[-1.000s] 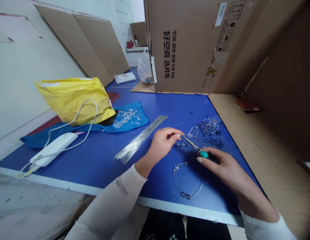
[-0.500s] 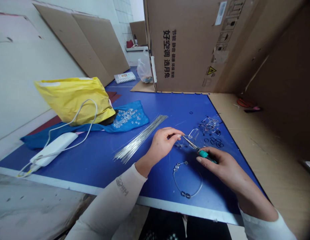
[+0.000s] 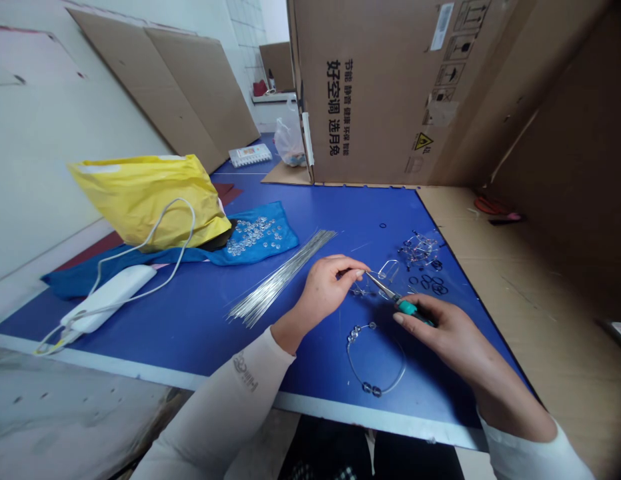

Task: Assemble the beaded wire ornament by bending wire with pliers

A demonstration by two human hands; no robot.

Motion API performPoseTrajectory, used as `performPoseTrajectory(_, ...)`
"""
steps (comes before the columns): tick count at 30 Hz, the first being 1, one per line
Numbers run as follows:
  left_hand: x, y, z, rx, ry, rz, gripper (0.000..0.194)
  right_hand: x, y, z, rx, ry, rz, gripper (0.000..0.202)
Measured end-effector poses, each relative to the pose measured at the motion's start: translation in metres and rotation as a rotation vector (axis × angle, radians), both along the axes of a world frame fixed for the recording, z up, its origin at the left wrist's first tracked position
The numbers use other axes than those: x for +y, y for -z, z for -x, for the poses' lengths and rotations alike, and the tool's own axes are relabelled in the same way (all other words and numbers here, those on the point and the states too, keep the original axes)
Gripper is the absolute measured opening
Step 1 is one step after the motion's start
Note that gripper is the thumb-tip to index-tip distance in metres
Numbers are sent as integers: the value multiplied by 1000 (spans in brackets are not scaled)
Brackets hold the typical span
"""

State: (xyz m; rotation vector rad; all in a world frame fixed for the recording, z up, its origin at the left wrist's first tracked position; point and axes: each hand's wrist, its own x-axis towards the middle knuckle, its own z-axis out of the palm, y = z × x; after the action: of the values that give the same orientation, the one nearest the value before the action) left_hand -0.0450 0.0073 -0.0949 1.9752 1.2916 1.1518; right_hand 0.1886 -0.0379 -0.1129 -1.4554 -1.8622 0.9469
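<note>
My right hand point(image 3: 440, 327) is wrapped round the green handle of a pair of pliers point(image 3: 407, 308), whose thin metal jaws point up and left. Those jaw tips meet the fingertips of my left hand point(image 3: 330, 283), which is closed in a pinch. What lies in the pinch is too small to make out. Just behind the pliers are bent clear wire loops point(image 3: 389, 270). Below my hands rests a ring of clear cord with beads point(image 3: 373, 390) strung on it. Left of my left hand lies a bundle of straight silvery wires point(image 3: 280, 280).
Clear beads point(image 3: 255, 233) lie on a blue cloth by a yellow bag point(image 3: 155, 200). A white power strip point(image 3: 110, 300) with a cable sits at left. Tangled wire pieces point(image 3: 420, 250) and black rings point(image 3: 433, 285) lie at right. A large cardboard box point(image 3: 380, 93) stands behind.
</note>
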Motion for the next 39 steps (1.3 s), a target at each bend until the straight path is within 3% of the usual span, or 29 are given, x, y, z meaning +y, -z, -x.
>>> performPoseTrajectory(10, -2, 0, 0, 23, -4, -66, 18, 0, -2, 1, -8, -9, 20, 30)
performPoseTrajectory(39, -2, -1, -2, 21, -21, -54, 18, -4, -9, 7, -54, 2, -55, 28)
